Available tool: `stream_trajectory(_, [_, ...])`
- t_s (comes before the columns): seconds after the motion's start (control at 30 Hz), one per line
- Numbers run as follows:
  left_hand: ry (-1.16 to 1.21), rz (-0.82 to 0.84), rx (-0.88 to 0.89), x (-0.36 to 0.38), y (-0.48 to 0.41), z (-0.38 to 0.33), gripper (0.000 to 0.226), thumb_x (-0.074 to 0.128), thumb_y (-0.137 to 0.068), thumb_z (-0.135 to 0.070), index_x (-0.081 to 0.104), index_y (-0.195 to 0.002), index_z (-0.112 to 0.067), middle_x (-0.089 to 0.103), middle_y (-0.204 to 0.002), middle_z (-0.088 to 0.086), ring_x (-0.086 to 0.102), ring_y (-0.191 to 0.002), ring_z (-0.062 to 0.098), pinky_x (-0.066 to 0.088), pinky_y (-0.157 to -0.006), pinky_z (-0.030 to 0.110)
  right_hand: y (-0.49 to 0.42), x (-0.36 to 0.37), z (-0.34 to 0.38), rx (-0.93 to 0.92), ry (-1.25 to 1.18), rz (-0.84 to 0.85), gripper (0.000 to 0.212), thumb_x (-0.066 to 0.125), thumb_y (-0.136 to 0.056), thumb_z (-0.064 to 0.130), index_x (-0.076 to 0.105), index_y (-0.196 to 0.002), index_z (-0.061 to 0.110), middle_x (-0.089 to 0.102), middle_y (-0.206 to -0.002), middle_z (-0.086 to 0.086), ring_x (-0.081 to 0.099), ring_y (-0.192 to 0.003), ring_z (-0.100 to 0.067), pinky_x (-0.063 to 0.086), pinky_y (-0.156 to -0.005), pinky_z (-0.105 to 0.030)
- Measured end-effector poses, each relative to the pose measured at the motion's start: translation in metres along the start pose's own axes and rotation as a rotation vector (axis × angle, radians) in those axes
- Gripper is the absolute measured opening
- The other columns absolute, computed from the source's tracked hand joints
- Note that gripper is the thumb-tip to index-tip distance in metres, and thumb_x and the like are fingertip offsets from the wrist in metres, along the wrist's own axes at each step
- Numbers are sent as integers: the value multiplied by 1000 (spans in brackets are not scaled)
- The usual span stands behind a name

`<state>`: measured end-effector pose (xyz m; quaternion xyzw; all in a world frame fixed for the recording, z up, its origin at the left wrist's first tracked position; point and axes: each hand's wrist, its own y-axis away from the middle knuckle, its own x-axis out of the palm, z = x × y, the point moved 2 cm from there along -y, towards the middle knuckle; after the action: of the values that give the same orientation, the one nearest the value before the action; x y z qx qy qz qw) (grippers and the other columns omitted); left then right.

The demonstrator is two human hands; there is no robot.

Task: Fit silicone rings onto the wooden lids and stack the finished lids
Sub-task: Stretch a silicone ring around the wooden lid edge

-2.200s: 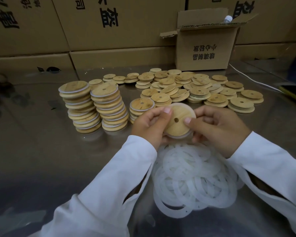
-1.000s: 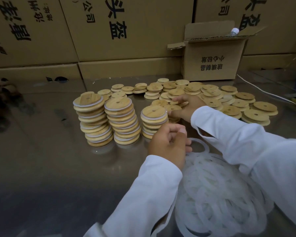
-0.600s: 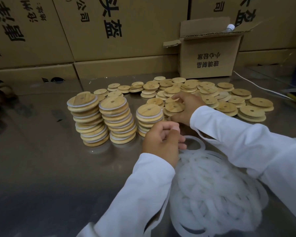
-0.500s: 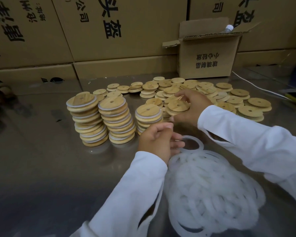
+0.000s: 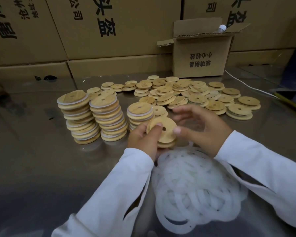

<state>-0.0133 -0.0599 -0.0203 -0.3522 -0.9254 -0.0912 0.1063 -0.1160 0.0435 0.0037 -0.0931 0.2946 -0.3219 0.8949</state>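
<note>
A wall of big brown cardboard cartons (image 5: 126,31) printed with black characters runs across from 9 to 3 o'clock behind a shiny grey metal table (image 5: 32,151). At 5 o'clock on the table lies a heap of translucent white silicone rings (image 5: 195,185), too tangled to count. A spread of loose round pale wooden lids (image 5: 186,94), each with a small centre hole, covers the table from 12 to 2 o'clock, many overlapping and too many to count. A small open brown cardboard box (image 5: 200,53) stands at 1 o'clock behind them, with a white bottle cap (image 5: 222,28) showing above its rim.

Three stacks of ringed wooden lids stand side by side at 10 to 11 o'clock: a tall left stack (image 5: 77,117), a tall middle stack (image 5: 108,120), and a short right stack (image 5: 139,112) just beyond the hands.

Both arms wear white sleeves (image 5: 109,194). The left hand (image 5: 142,137) grips one round wooden lid (image 5: 167,135) above the far edge of the ring heap, thumb on its top face. The right hand (image 5: 202,129) is spread and blurred, thumb tip touching the lid's 3 o'clock edge. A thin white cable (image 5: 246,84) trails off at 2 o'clock.
</note>
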Motion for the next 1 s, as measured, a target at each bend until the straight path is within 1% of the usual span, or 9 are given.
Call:
stream_trajectory(0.07, [44, -8, -4, -1, -1, -4, 13, 56, -90, -16, 62, -80, -23, 66, -82, 5, 65, -70, 19, 56, -48, 28, -4, -9, -18, 107, 108, -124, 21, 70, -77, 24, 60, -95, 27, 63, -90, 7, 58, -85, -6, 41, -73, -9])
stream_trajectory(0.13, [25, -5, 14, -2, -1, -6, 13, 56, -90, -20, 60, -81, -27, 64, -91, 3, 64, -73, 19, 57, -52, 29, -5, -15, -35, 234, 271, -163, 6, 68, -79, 26, 63, -83, 25, 62, -80, 8, 57, -81, -11, 42, -74, -19])
stream_trajectory(0.27, [39, 23, 46, -3, 0, -8, 10, 54, -91, -23, 61, -85, -28, 62, -102, 6, 65, -76, 19, 58, -55, 29, -3, -11, -45, 291, 350, -96, 11, 71, -74, 33, 64, -70, 27, 63, -87, 1, 59, -85, -14, 49, -81, -33])
stream_trajectory(0.37, [28, 24, 72, -3, 0, -7, 9, 55, -90, -23, 61, -87, -29, 61, -105, 6, 63, -86, 22, 57, -54, 27, -3, -5, -40, 252, 417, -59, 17, 75, -67, 39, 59, -67, 34, 58, -91, 3, 55, -90, -13, 47, -82, -31])
stream_trajectory(0.53, [14, 9, 109, -5, 0, -6, 10, 56, -90, -22, 62, -87, -30, 61, -100, 3, 63, -89, 22, 56, -53, 26, -3, -3, -38, 254, 375, -33, 19, 71, -74, 25, 59, -63, 33, 53, -88, 6, 52, -99, -16, 45, -88, -33])
stream_trajectory(0.63, [28, -4, 132, -4, -1, -7, 13, 55, -90, -21, 62, -85, -30, 62, -97, 0, 62, -87, 19, 55, -52, 24, -2, -2, -36, 227, 359, -26, 24, 67, -78, 20, 57, -61, 33, 55, -85, 9, 54, -93, -14, 45, -89, -34])
stream_trajectory(0.8, [56, -34, 190, -4, -1, -9, 13, 54, -91, -20, 60, -84, -30, 61, -91, -5, 62, -81, 13, 57, -54, 25, -1, -11, -24, 104, 208, -222, 24, 61, -84, 13, 51, -69, 30, 60, -74, 15, 58, -82, -10, 44, -77, -21])
stream_trajectory(0.9, [62, -46, 194, -5, -1, -9, 13, 54, -91, -21, 59, -84, -31, 60, -91, -6, 60, -83, 12, 57, -53, 25, 2, -20, -12, 40, 141, -315, 19, 63, -83, 16, 54, -78, 32, 68, -67, 14, 61, -81, 0, 42, -80, -16])
stream_trajectory(1.0, [70, -41, 177, -5, -1, -10, 13, 54, -91, -20, 59, -84, -30, 59, -93, -5, 59, -85, 14, 57, -53, 26, 5, -24, -4, 13, 98, -325, 15, 67, -80, 20, 64, -83, 35, 68, -72, 24, 63, -82, 5, 41, -82, -16])
